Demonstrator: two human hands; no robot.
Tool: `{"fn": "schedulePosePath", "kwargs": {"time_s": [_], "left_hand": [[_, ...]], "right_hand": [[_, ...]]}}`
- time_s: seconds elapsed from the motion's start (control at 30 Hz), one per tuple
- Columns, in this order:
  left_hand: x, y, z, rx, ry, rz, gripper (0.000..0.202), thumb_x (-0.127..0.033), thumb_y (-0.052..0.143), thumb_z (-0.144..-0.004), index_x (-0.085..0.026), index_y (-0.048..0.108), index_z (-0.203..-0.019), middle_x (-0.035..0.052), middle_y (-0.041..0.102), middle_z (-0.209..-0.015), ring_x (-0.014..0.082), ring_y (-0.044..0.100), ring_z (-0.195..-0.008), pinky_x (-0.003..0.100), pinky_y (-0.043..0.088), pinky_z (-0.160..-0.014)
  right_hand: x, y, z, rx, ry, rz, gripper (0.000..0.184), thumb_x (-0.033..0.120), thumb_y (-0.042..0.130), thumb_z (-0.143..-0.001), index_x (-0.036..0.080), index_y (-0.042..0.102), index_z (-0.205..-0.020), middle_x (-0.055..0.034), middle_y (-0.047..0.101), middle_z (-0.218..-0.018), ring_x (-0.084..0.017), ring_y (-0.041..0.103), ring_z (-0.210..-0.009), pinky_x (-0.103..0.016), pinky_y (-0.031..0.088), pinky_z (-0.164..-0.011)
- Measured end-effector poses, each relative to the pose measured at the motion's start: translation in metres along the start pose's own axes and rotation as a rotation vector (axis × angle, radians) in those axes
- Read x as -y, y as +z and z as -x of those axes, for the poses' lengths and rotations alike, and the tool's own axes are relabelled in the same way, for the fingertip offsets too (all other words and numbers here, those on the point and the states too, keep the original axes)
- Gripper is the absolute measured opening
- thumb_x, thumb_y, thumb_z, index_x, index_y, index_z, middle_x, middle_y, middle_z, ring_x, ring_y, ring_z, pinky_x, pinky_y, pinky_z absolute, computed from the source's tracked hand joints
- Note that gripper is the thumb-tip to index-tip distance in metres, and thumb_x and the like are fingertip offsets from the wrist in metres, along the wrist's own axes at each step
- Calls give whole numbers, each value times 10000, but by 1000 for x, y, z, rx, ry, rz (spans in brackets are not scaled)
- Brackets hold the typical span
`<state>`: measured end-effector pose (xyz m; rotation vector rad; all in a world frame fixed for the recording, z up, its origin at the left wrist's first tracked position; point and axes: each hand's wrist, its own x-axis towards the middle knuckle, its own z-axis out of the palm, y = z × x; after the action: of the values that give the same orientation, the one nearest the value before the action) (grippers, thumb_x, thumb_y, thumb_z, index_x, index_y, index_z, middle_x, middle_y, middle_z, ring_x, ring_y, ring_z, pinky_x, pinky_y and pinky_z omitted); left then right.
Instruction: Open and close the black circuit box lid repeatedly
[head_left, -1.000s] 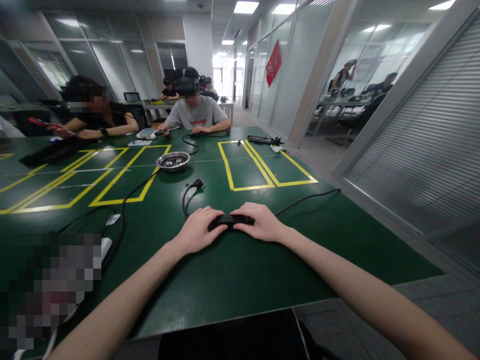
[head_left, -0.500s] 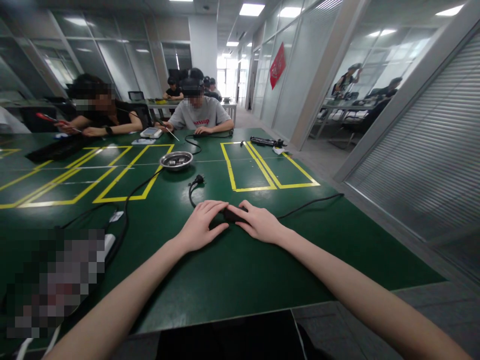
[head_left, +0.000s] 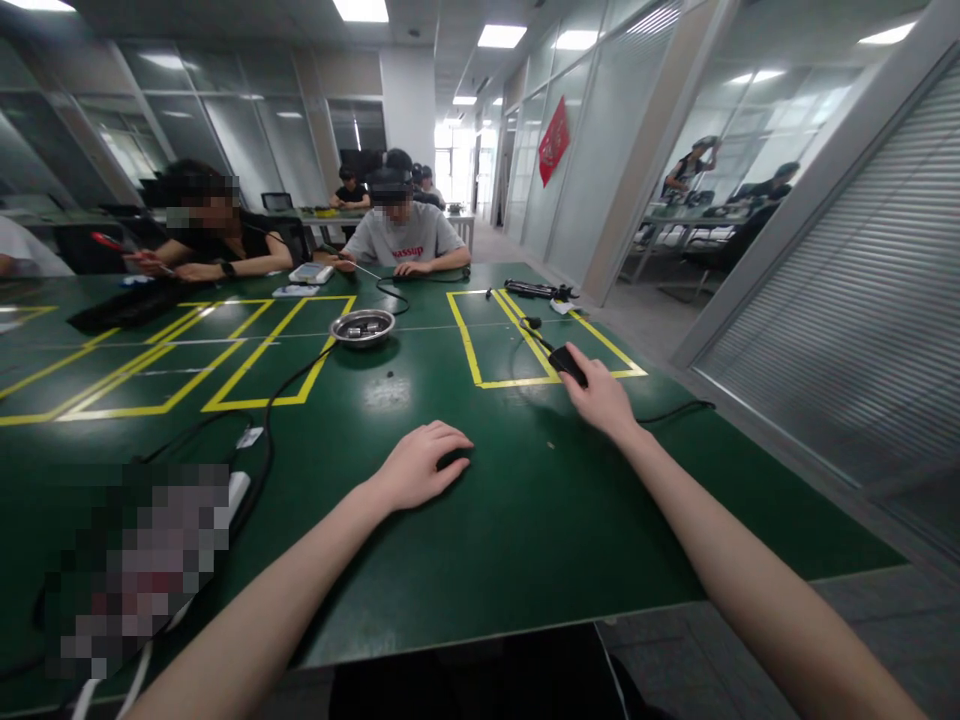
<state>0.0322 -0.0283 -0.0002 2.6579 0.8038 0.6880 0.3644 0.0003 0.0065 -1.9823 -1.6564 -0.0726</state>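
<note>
My right hand (head_left: 604,398) grips a black power adapter (head_left: 568,366) above the right part of the green table (head_left: 480,540), near the yellow-taped rectangles. From its far end a short cord runs to a black plug (head_left: 531,323), blurred by motion. Behind the hand another black cable (head_left: 675,409) trails to the right. My left hand (head_left: 426,463) rests on the table, fingers lightly curved and thumb apart, with nothing in it.
A metal bowl (head_left: 362,328) with small metal parts stands mid-table. A black folded tripod-like item (head_left: 536,289) lies at the far right. At left are a pixelated item (head_left: 150,560) and a black cable (head_left: 271,420). Two people sit across the table, hands on their own things.
The adapter, cord and plug have gone from between both hands to the upper right in my right hand. My left hand has let go and stays nearly in place.
</note>
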Motion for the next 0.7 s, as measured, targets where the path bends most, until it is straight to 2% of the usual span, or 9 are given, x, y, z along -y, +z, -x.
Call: {"fn": "schedulePosePath", "kwargs": {"time_s": [0.1, 0.2, 0.4, 0.5, 0.7], "left_hand": [[0, 1, -1, 11, 12, -15, 178, -237, 592, -969, -192, 711, -1094, 75, 747, -1159, 219, 664, -1091, 399, 544, -969], [0, 4, -3, 12, 31, -25, 160, -232, 604, -964, -193, 720, -1066, 69, 748, -1147, 223, 663, -1090, 393, 543, -960], [-1, 6, -2, 1, 62, -19, 164, -236, 579, -977, -205, 727, -1040, 60, 756, -1113, 220, 669, -1060, 377, 548, -944], [-1, 6, -2, -3, 68, -7, 163, -239, 577, -978, -200, 727, -1029, 60, 758, -1107, 217, 674, -1041, 380, 550, -936], [-1, 5, -1, -5, 57, 7, 177, -250, 565, -987, -196, 733, -1005, 62, 757, -1089, 211, 675, -1027, 375, 555, -922]], "right_hand": [[-10, 5, -3, 125, 119, 92, 594, 431, 429, -999, 225, 449, -1557, -201, 647, -1205, -377, 687, -997, -475, 549, -824], [-19, 6, -9, 146, 242, 160, 605, 443, 402, -1009, 228, 414, -1574, -215, 629, -1265, -386, 678, -1053, -498, 540, -862], [-31, 8, -25, 78, 353, 235, 613, 440, 396, -1011, 238, 378, -1590, -208, 595, -1289, -385, 652, -1111, -506, 517, -923], [-38, 9, -28, -3, 390, 210, 642, 472, 404, -1008, 238, 346, -1603, -213, 579, -1283, -388, 644, -1105, -513, 514, -920], [-51, 1, -25, -148, 392, 147, 663, 476, 409, -992, 248, 331, -1610, -208, 595, -1250, -393, 660, -1062, -507, 513, -907]]}}
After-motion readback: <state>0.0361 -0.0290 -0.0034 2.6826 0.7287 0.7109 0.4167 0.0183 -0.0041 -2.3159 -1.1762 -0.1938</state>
